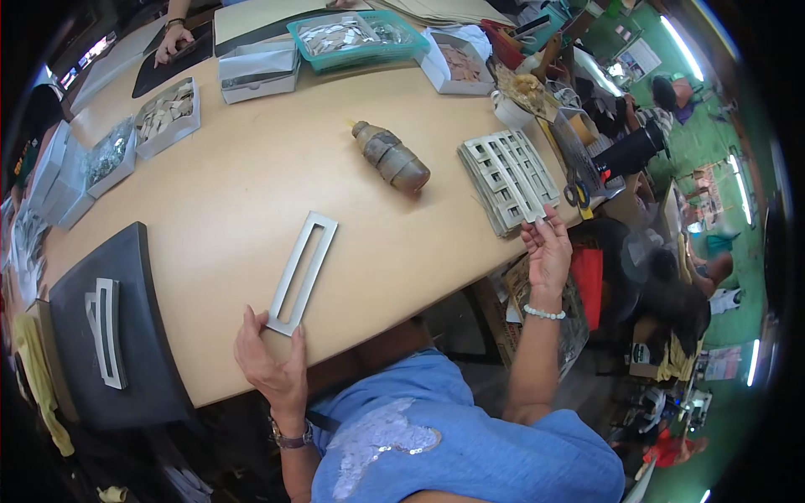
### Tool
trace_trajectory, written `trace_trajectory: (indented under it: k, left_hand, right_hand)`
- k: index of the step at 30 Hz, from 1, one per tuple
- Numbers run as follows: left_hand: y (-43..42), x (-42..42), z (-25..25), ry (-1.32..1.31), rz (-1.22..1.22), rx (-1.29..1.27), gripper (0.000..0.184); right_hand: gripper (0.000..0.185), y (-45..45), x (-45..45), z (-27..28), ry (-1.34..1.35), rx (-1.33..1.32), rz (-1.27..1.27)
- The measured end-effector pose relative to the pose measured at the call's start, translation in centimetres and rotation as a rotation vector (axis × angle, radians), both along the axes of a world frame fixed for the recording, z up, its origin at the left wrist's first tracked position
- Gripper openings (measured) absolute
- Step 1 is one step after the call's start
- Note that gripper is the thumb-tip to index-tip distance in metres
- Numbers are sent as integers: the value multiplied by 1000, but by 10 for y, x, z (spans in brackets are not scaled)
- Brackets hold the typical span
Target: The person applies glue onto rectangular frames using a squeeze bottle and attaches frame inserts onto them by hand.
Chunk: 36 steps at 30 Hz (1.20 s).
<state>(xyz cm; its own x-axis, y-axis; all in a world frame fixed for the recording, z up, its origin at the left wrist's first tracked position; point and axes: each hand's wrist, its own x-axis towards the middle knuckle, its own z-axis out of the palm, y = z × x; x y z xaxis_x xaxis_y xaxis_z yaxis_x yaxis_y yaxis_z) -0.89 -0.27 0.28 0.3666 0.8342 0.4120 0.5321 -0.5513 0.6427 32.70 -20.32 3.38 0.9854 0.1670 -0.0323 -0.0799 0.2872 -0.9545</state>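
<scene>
My left hand point(275, 362) grips the near end of a pale rectangular strip with a long slot point(314, 275), between thumb and fingers. The strip lies slanted on the table. At the right, my right hand point(548, 251) pinches the near end of a similar pale slotted strip point(527, 194) on top of a stack of slotted strips point(489, 186). Between the hands, farther back, a brown tape-wrapped bottle point(391, 158) with a yellow tip lies on its side. Slotted strips point(109, 335) also rest overlapping on a black board point(71, 277) at the left.
Along the table's point(226, 168) far side stand a teal basket point(360, 60), a white box point(260, 71) and a box of small tan pieces point(168, 117). Scissors point(579, 194) lie at the right edge. Another person's hand point(173, 40) is at the far left.
</scene>
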Motion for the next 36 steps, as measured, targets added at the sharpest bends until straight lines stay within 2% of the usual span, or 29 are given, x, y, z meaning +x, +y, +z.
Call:
trace_trajectory:
  k: [9, 18, 21, 24, 25, 28, 31, 34, 36]
  left_hand:
    - [2, 1, -2, 5, -9, 60, 66]
    - [0, 0, 1, 14, -15, 29, 64]
    - [1, 0, 0, 12, -15, 29, 64]
    - [2, -1, -2, 1, -22, 28, 64]
    - [2, -1, -2, 5, -27, 27, 65]
    - [2, -2, -3, 14, -31, 33, 67]
    - [5, -5, -4, -10, -40, 42, 71]
    - [2, -8, 1, -93, -15, 5, 72]
    - [-2, -12, 1, -105, 16, -4, 72]
  right_hand:
    - [32, 7, 2, -7, -15, -20, 41]
    - [33, 10, -7, -8, -80, -140, -39]
    - [30, 9, -14, -1, -199, -399, -111]
    - [28, 22, -16, 2, -575, -656, -217]
    - [30, 35, -20, 7, -528, -535, -159]
    - [40, 85, -23, 11, -712, -628, 55]
    - [53, 141, -29, 9, -906, -843, 218]
    - [63, 172, -31, -7, -983, -945, 329]
    - [59, 176, -35, -7, -889, -844, 365]
